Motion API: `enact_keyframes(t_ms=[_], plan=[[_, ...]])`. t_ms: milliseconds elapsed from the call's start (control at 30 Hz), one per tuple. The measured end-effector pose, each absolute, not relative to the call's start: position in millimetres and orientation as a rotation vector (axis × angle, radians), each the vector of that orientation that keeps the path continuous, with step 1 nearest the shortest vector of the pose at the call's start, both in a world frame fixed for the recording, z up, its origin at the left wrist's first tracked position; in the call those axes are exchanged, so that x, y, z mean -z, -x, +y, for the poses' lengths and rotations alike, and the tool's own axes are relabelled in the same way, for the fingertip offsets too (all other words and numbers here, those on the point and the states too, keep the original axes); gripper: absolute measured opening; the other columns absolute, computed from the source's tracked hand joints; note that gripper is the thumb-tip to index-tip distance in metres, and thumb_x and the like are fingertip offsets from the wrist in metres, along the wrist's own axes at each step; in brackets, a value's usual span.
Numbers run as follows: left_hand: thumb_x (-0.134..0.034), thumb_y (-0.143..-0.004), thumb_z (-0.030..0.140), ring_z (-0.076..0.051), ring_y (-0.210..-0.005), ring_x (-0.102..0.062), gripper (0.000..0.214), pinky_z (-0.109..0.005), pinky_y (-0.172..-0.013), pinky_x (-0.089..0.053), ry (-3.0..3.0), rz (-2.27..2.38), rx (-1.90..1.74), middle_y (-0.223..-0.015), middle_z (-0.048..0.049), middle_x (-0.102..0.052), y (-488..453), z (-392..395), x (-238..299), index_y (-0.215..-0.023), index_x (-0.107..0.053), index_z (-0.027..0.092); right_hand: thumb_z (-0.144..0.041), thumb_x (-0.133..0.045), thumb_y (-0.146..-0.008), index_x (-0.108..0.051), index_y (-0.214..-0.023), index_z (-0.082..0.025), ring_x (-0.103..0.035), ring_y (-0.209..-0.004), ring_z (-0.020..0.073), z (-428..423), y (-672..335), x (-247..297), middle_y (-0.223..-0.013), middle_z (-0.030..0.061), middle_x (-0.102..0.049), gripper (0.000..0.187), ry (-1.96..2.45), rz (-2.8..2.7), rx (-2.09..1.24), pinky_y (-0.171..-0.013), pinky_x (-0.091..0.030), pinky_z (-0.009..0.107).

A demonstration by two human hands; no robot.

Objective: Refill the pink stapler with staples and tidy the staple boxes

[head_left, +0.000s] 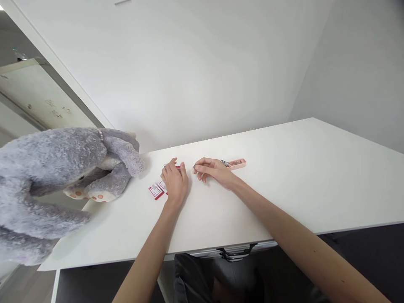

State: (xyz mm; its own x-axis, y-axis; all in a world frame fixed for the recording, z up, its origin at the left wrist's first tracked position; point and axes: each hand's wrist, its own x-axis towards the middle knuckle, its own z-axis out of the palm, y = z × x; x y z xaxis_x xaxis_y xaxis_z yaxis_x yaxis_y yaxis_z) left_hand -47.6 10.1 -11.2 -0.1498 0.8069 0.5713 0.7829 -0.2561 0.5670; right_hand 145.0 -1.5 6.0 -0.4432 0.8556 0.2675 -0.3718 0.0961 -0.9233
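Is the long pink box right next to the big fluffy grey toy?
No, the pink box is beside the right hand, while the grey toy is over at the left end of the white table.

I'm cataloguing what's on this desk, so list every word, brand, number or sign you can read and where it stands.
No text is legible here.
Red-and-white pieces beside the left hand: printed marks, too small and blurred to read.
Pink case: no lettering I can make out.
Pale panel: brownish marks, no readable words.
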Motion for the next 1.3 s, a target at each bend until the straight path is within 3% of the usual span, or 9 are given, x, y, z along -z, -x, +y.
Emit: enact_keyframes(t_ms=[167,300,500,700,833,1000,1100,1300], plan=[[-0.059,-0.099,0.042,-0.038,-0.136,-0.051,0.056,-0.055,-0.106,-0.046,-2.075,1.803,-1.39,-0.15,-0.0232,-0.043,49.1,8.8,15.1,-0.146,-0.04,0.018,-0.048,-0.079,-0.088,-0.072,-0.095,-0.02,-0.066,-0.077,0.0149,-2.3,-145.0,-7.1,-0.098,0.0048,-0.071,0.03,0.525,-1.378,-1.555,-0.063,-0.052,0.028],[-0.062,-0.092,0.027,-0.041,-0.129,-0.057,0.066,-0.056,-0.096,-0.052,-2.233,1.891,-1.186,-0.154,-0.0267,-0.034,51.5,8.7,18.8,-0.15,-0.032,0.015,-0.051,-0.081,-0.085,-0.071,-0.093,-0.02,-0.066,-0.076,0.0151,-2.6,-144.4,-8.2,-0.096,0.0047,-0.072,0.033,0.528,-1.361,-1.558,-0.062,-0.052,0.028],[-0.053,-0.095,0.023,-0.042,-0.126,-0.058,0.047,-0.059,-0.101,-0.048,-2.35,2.041,-0.984,-0.147,-0.0259,-0.046,53.9,10.4,22.4,-0.14,-0.047,0.014,-0.051,-0.08,-0.086,-0.071,-0.092,-0.021,-0.065,-0.075,0.0145,-5.3,-144.7,-11.3,-0.098,0.005,-0.073,0.032,0.546,-1.362,-1.542,-0.064,-0.052,0.029],[-0.059,-0.092,0.028,-0.043,-0.123,-0.057,0.027,-0.06,-0.106,-0.04,-2.365,2.084,-0.981,-0.123,-0.0202,-0.066,53.9,11.4,25.0,-0.117,-0.062,0.019,-0.052,-0.082,-0.084,-0.071,-0.091,-0.021,-0.065,-0.075,0.0148,-6.6,-145.2,-13.3,-0.097,0.0047,-0.073,0.033,0.553,-1.359,-1.54,-0.063,-0.052,0.029],[-0.057,-0.092,0.029,-0.042,-0.121,-0.056,0.025,-0.06,-0.106,-0.039,-2.377,2.067,-0.985,-0.12,-0.0201,-0.067,52.7,10.2,23.9,-0.114,-0.065,0.019,-0.051,-0.08,-0.085,-0.072,-0.091,-0.021,-0.064,-0.074,0.0143,-4.3,-145.5,-11.7,-0.095,0.0038,-0.072,0.031,0.528,-1.346,-1.536,-0.063,-0.051,0.029],[-0.05,-0.094,0.022,-0.041,-0.128,-0.053,0.032,-0.057,-0.105,-0.042,-2.454,1.821,-1.052,-0.142,-0.0195,-0.061,51.8,10.9,23.4,-0.122,-0.067,0.02,-0.053,-0.081,-0.084,-0.069,-0.09,-0.022,-0.061,-0.066,0.0124,-0.9,-146.6,-10.0,-0.091,0.0021,-0.072,0.033,0.514,-1.231,-1.517,-0.06,-0.049,0.028],[-0.048,-0.096,0.021,-0.038,-0.122,-0.057,0.031,-0.056,-0.107,-0.041,-2.463,1.723,-1.039,-0.13,-0.0147,-0.07,52.0,11.9,24.0,-0.116,-0.07,0.024,-0.054,-0.082,-0.082,-0.068,-0.089,-0.022,-0.06,-0.063,0.0114,-0.3,-147.3,-10.3,-0.091,0.0019,-0.073,0.036,0.512,-1.188,-1.519,-0.059,-0.048,0.028],[-0.053,-0.094,0.025,-0.041,-0.114,-0.057,0.023,-0.059,-0.102,-0.038,-2.443,1.934,-1.03,-0.112,-0.0184,-0.07,52.0,9.6,23.5,-0.105,-0.072,0.022,-0.056,-0.083,-0.081,-0.069,-0.09,-0.022,-0.058,-0.062,0.0106,0.1,-146.7,-10.2,-0.092,0.0022,-0.073,0.038,0.505,-1.18,-1.53,-0.06,-0.048,0.027]])
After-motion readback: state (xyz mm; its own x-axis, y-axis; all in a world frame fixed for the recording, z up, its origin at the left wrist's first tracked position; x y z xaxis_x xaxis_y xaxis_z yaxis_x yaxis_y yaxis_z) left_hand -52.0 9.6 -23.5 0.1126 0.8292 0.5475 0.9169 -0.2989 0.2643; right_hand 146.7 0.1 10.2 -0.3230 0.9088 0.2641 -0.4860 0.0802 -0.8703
